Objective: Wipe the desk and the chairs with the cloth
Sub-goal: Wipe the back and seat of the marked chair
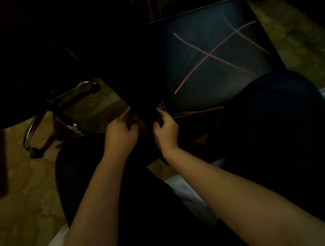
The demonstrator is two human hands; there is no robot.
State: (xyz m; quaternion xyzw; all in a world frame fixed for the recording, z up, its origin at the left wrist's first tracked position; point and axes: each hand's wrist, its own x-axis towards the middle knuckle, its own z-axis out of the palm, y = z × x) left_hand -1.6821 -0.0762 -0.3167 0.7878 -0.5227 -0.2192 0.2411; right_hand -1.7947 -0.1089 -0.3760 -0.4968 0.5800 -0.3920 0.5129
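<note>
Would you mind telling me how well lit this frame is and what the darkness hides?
Head view: very dim, upper left nearly black; chair seat, chrome base, left hand and right hand show; whether the hands hold anything is lost in shadow.

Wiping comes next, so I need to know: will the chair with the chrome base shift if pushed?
Likely rolls: its chrome base ends in a dark caster. The base spreads wide, so tipping seems unlikely.

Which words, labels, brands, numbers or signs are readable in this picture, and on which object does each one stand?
None can be read.
The chair seat carries only crossing pink lines, which form a pattern, not letters or a sign.
The rest of the picture is too dark to show any text.
</note>
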